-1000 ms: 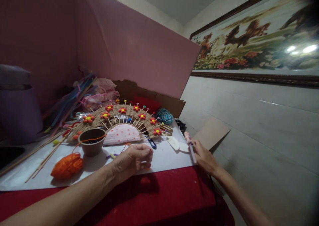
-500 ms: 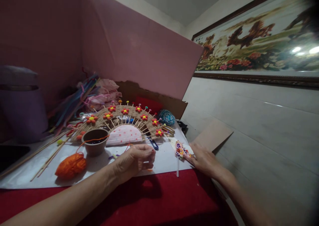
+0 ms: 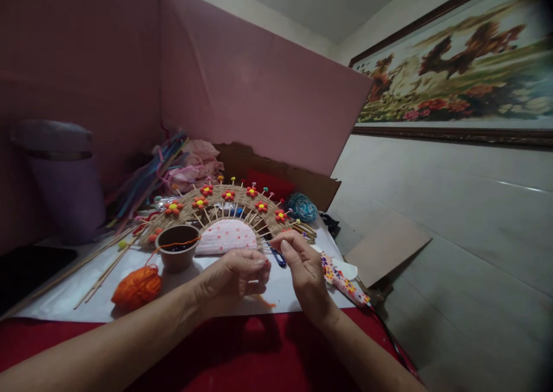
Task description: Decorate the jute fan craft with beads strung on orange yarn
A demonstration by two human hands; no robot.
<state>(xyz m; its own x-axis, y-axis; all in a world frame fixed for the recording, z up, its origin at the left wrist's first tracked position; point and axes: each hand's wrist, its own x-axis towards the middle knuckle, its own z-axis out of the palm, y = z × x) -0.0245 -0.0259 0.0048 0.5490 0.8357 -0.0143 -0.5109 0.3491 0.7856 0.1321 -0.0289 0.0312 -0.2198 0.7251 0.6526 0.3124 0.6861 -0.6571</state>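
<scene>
My left hand (image 3: pixel 244 272) is closed in a pinch over the white sheet, with a bit of orange yarn (image 3: pixel 268 304) hanging below its fingers. My right hand (image 3: pixel 307 274) is raised just beside it, thumb and forefinger pressed together; anything between them is too small to make out. Behind both hands stands a twine-wrapped arch (image 3: pixel 228 195) with red and orange flowers, small sticks and coloured knobs. A dotted pale half-round (image 3: pixel 227 236) sits inside the arch. The orange yarn ball (image 3: pixel 137 288) lies at the left, its strand crossing a brown cup (image 3: pixel 178 259) of dark contents.
Right of my right hand lies a flower-patterned object (image 3: pixel 349 285). A blue-handled tool (image 3: pixel 279 257) and a blue yarn ball (image 3: pixel 302 207) are behind. Thin sticks (image 3: pixel 101 276), a purple tumbler (image 3: pixel 67 190) and pipe cleaners (image 3: pixel 149 170) stand left. Pink board (image 3: pixel 259 86) rises behind.
My right hand has left the flower-patterned object and moved left and up beside my left hand. That object now lies turned toward the right edge. The view has swung slightly left.
</scene>
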